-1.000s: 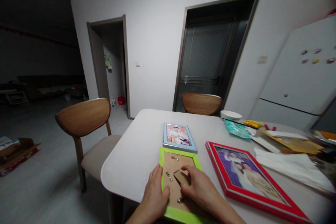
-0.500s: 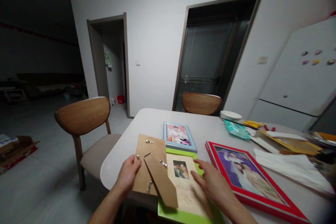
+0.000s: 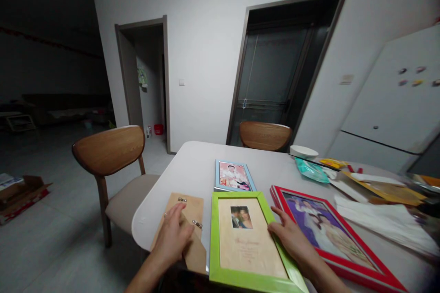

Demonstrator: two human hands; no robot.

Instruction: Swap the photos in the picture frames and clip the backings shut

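A light green photo frame (image 3: 215, 238) lies face up at the near side of the table, showing a cream insert with a small picture of two people. My right hand (image 3: 292, 238) grips its right side, thumb on the border; some fingertips are hidden. To the left is a brown backing board (image 3: 194, 206) with metal clips and a stand leg, at the table's near edge. My left hand (image 3: 173, 233) rests on top of this board, thumb apart from the fingers.
Behind the green frame lies a blue photo frame (image 3: 217, 176). On the right is a red photo frame (image 3: 357, 270), close to my right hand. Farther right are a teal packet (image 3: 311, 170), a white bowl (image 3: 304, 151) and white paper (image 3: 388, 219). Wooden chairs (image 3: 110, 150) stand around the table.
The backing board has moved left off the green frame and down onto the table. My left hand has shifted onto its top. The green frame's whole front border now shows.
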